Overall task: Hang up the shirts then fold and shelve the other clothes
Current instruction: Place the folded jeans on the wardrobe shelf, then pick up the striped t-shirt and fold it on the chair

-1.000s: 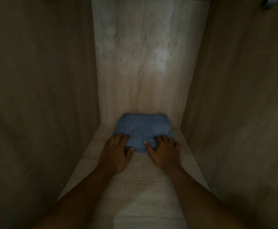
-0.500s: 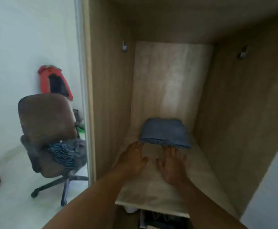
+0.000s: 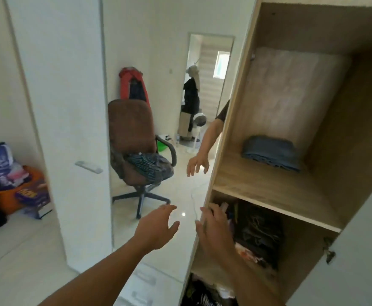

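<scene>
A folded blue garment (image 3: 271, 153) lies at the back of the wooden wardrobe shelf (image 3: 268, 191). Both my hands hang in the air, out of the wardrobe and below the shelf. My left hand (image 3: 158, 226) has its fingers spread and holds nothing. Just in front of the wardrobe's side edge, my right hand (image 3: 213, 230) is relaxed and empty too. A heap of dark patterned clothes (image 3: 147, 164) lies on the seat of a brown office chair (image 3: 129, 133).
Dark clothes (image 3: 257, 235) fill the compartment under the shelf. A white door panel (image 3: 70, 129) stands at the left, with bags and boxes (image 3: 15, 180) on the floor beyond. Another arm and hand (image 3: 198, 164) shows beside the wardrobe's edge. A red jacket (image 3: 132, 85) hangs behind the chair.
Both my hands let go of the blue garment and drew back out of the wardrobe. The view pulled back and swung left, taking in the room and chair.
</scene>
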